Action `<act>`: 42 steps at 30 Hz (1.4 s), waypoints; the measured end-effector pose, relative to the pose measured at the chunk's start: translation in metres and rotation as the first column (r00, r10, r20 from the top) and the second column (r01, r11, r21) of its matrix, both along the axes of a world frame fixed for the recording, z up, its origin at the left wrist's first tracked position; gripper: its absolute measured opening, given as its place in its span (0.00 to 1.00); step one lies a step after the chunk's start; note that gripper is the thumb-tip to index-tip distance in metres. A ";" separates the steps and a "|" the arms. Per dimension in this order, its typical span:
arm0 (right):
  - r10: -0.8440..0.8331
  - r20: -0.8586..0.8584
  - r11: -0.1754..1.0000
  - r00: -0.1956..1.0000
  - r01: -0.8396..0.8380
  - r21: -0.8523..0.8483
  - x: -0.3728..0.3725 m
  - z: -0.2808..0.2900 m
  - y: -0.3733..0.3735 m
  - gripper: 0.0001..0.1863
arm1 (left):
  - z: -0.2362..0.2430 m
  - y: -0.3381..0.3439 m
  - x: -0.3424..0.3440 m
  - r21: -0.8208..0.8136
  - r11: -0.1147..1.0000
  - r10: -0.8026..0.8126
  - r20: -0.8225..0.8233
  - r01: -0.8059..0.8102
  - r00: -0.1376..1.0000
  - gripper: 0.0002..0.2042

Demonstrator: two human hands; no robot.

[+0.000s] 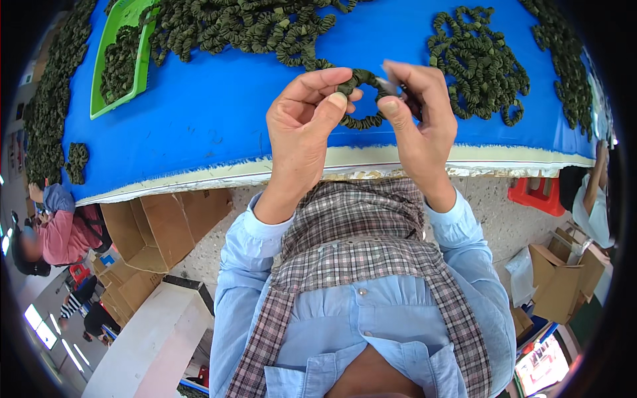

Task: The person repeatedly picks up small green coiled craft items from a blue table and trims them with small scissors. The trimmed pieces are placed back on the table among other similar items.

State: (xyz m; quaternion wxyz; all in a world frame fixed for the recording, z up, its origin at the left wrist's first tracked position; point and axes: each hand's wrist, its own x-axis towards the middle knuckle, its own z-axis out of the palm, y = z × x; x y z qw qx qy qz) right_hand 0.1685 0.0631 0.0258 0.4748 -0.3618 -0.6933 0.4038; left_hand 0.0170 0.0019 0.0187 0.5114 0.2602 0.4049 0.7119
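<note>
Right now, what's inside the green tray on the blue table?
The green tray holds a heap of dark green scrunchies. More of the same lie in a pile spilling over its right edge. The tray's bottom under the heap is covered, so anything beneath stays hidden.

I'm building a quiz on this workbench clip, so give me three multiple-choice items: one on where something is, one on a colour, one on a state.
1. Where is the green tray?
A. On the table's far left
B. On the floor by the cardboard boxes
C. In the person's lap

2. What colour is the table cover?
A. Red
B. Blue
C. White

3. How is the dark green ruffled loop held?
A. Lying untouched on the table
B. Pinched in the left hand alone
C. Between both hands, raised over the table edge

Answers:
1. A: the tray sits at the table's far left, with dark green loops in it.
2. B: bright blue shows between the piles of loops.
3. C: the left hand and right hand both grip the loop; the right also pinches a small silvery tool.
</note>
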 end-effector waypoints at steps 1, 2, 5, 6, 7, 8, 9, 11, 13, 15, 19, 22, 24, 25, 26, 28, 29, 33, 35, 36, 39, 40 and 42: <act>0.023 -0.041 0.997 0.999 -0.026 -0.069 -0.003 0.005 0.002 0.17 | -0.001 0.000 0.000 0.004 1.000 -0.023 0.013 0.023 1.000 0.12; 0.044 -0.085 0.989 0.995 -0.055 -0.136 -0.006 0.007 0.003 0.17 | -0.004 0.000 -0.001 0.007 0.999 -0.045 0.026 0.045 0.999 0.12; 0.116 -0.127 0.940 0.985 -0.150 -0.306 -0.008 0.002 0.010 0.12 | -0.006 0.000 -0.002 -0.003 0.998 -0.057 -0.014 0.057 0.998 0.12; 0.153 -0.118 0.917 0.981 -0.185 -0.353 -0.007 0.000 0.012 0.11 | -0.006 0.000 -0.003 -0.010 0.999 -0.051 -0.041 0.050 0.998 0.12; 0.142 -0.087 0.925 0.986 -0.164 -0.343 -0.007 0.000 0.013 0.11 | -0.006 0.001 -0.002 -0.012 1.000 -0.016 -0.154 0.015 0.988 0.11; 0.132 -0.057 0.932 0.990 -0.144 -0.333 -0.007 -0.001 0.014 0.10 | -0.006 0.001 0.001 -0.010 1.000 0.018 -0.265 -0.021 0.964 0.10; 0.119 -0.026 0.939 0.993 -0.121 -0.322 -0.007 -0.001 0.014 0.10 | -0.006 0.001 0.003 -0.004 0.999 0.049 -0.372 -0.054 0.927 0.10; 0.116 -0.021 0.934 0.993 -0.116 -0.339 -0.007 -0.002 0.015 0.11 | -0.008 0.001 -0.001 -0.050 0.996 0.035 -0.509 -0.070 0.860 0.08; 0.128 -0.050 0.920 0.990 -0.138 -0.367 -0.007 -0.003 0.016 0.12 | -0.006 -0.001 -0.005 -0.115 0.992 -0.015 -0.478 -0.045 0.878 0.06; 0.151 -0.116 0.896 0.982 -0.185 -0.403 -0.008 -0.004 0.018 0.12 | 0.003 -0.001 -0.008 -0.186 0.982 -0.090 -0.269 0.040 0.959 0.05; 0.182 -0.137 0.868 0.974 -0.225 -0.444 -0.007 -0.003 0.018 0.14 | -0.003 -0.001 -0.014 -0.160 0.969 -0.207 -0.100 0.189 0.973 0.07; 0.195 -0.144 0.847 0.970 -0.240 -0.473 -0.008 -0.004 0.019 0.14 | -0.007 -0.002 -0.015 -0.141 0.956 -0.255 0.043 0.258 0.966 0.08; 0.204 -0.136 0.842 0.969 -0.245 -0.481 -0.008 -0.006 0.021 0.14 | -0.012 0.000 -0.014 -0.112 0.951 -0.272 0.147 0.289 0.951 0.08; 0.204 -0.142 0.838 0.968 -0.248 -0.486 -0.008 -0.007 0.022 0.14 | -0.014 0.000 -0.013 -0.112 0.948 -0.276 0.166 0.296 0.947 0.08; 0.204 -0.149 0.835 0.967 -0.252 -0.490 -0.008 -0.007 0.023 0.14 | -0.017 0.001 -0.013 -0.111 0.946 -0.281 0.184 0.304 0.942 0.08; 0.210 -0.159 0.827 0.965 -0.263 -0.497 -0.008 -0.008 0.025 0.14 | -0.022 0.002 -0.011 -0.102 0.942 -0.288 0.236 0.319 0.928 0.08; 0.217 -0.164 0.823 0.962 -0.271 -0.500 -0.008 -0.007 0.026 0.13 | -0.024 0.003 -0.010 -0.094 0.941 -0.290 0.270 0.325 0.918 0.08; 0.257 -0.146 0.819 0.955 -0.296 -0.492 -0.005 -0.008 0.034 0.12 | -0.029 0.007 -0.007 -0.095 0.930 -0.307 0.333 0.355 0.892 0.07; 0.278 -0.070 0.831 0.958 -0.276 -0.483 0.001 -0.007 0.041 0.11 | -0.034 0.009 -0.003 -0.192 0.923 -0.314 0.132 0.335 0.940 0.09; 0.291 -0.033 0.836 0.956 -0.271 -0.476 0.005 -0.007 0.046 0.10 | -0.036 0.010 -0.001 -0.238 0.920 -0.314 0.026 0.311 0.949 0.09; 0.321 0.357 0.913 0.877 -0.186 -0.364 0.036 -0.002 0.084 0.10 | -0.037 0.004 -0.002 -0.132 0.988 -0.147 -0.623 0.082 0.768 0.11; 0.294 0.516 0.940 0.804 -0.147 -0.306 0.047 0.002 0.096 0.11 | -0.039 0.002 -0.003 -0.048 0.999 -0.046 -0.806 0.013 0.589 0.12; -0.120 0.802 0.980 0.586 -0.060 0.190 0.061 -0.003 0.107 0.12 | -0.046 -0.010 -0.017 -0.050 0.998 -0.067 -0.821 0.046 0.567 0.12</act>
